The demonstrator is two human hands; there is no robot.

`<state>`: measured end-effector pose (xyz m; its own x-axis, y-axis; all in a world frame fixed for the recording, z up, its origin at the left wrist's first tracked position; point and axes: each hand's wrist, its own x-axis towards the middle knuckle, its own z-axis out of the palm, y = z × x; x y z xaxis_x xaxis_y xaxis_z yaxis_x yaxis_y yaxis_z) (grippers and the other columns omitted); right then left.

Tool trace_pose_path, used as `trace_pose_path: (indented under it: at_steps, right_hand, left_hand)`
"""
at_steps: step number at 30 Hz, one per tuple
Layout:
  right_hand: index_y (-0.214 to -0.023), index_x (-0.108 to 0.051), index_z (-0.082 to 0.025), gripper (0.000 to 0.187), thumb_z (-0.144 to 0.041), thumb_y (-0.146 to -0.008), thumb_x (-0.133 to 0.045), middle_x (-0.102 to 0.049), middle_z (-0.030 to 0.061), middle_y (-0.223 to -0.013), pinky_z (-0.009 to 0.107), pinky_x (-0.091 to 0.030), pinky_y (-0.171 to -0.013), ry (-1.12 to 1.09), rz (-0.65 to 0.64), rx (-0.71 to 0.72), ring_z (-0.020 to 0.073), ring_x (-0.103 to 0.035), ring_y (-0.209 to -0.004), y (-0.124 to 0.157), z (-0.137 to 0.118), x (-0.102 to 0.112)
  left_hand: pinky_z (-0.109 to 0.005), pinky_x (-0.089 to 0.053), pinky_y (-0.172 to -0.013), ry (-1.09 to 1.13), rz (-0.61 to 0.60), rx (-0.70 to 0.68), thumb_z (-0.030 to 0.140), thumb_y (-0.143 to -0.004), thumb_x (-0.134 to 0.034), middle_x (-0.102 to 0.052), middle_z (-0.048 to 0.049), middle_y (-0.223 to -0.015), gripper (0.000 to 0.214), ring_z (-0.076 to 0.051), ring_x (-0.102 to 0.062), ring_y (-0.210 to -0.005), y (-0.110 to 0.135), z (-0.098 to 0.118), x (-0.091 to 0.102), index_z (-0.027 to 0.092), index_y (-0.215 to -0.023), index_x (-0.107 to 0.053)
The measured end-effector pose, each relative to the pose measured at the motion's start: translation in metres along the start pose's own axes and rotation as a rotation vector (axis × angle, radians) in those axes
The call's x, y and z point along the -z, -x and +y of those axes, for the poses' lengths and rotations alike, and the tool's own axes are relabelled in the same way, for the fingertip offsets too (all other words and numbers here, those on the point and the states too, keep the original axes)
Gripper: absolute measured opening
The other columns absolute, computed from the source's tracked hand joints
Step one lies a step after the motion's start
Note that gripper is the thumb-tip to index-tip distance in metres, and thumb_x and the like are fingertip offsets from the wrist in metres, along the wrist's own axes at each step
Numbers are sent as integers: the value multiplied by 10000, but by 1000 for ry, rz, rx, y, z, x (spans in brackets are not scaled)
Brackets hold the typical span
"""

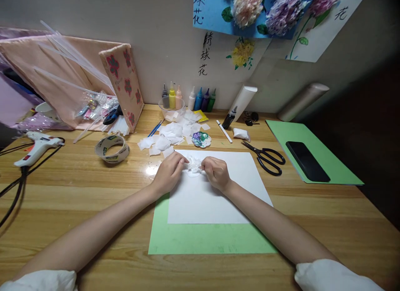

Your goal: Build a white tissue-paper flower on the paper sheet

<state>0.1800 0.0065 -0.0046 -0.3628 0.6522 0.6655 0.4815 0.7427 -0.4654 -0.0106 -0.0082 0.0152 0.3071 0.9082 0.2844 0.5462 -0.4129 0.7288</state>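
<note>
My left hand (170, 171) and my right hand (216, 172) are both closed in a pinch on a small crumpled wad of white tissue paper (194, 164), which they hold between them. The wad rests just above the far edge of a white sheet of paper (215, 195). That sheet lies on a light green sheet (206, 239) on the wooden table (78, 186). A heap of cut white tissue squares (171, 134) lies just beyond my hands.
Black scissors (265, 156) lie right of the white sheet. A black phone (307, 161) rests on a green board (328, 166). A tape roll (112, 148) and glue gun (36, 146) sit left. Paint bottles (187, 99), a small palette (201, 139) and a white marker (224, 131) stand near the wall.
</note>
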Motion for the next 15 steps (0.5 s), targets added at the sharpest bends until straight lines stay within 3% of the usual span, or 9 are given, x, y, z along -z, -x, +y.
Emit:
trace_pose_path:
  at_steps: [7, 15]
  right_hand:
    - [-632, -412, -208, 328, -229, -936, -292, -484, -7, -519, 244, -355, -490, 25, 4, -123, 116, -463, -474, -3, -2, -2]
    - [-596, -414, -209, 353, -198, -915, -264, -427, -15, -472, 253, -306, -453, -112, 161, 97, 115, -398, -429, 4, -2, 5]
  left_hand:
    - [-294, -388, -786, 38, 36, 68, 278, -936, -301, -575, -39, -885, 298, -163, -533, -865, -1, -3, -2, 180, -860, -572]
    - [-302, -390, -758, 47, 67, 177, 276, -919, -313, -564, -30, -825, 229, -168, -524, -813, -3, -5, -3, 191, -803, -492]
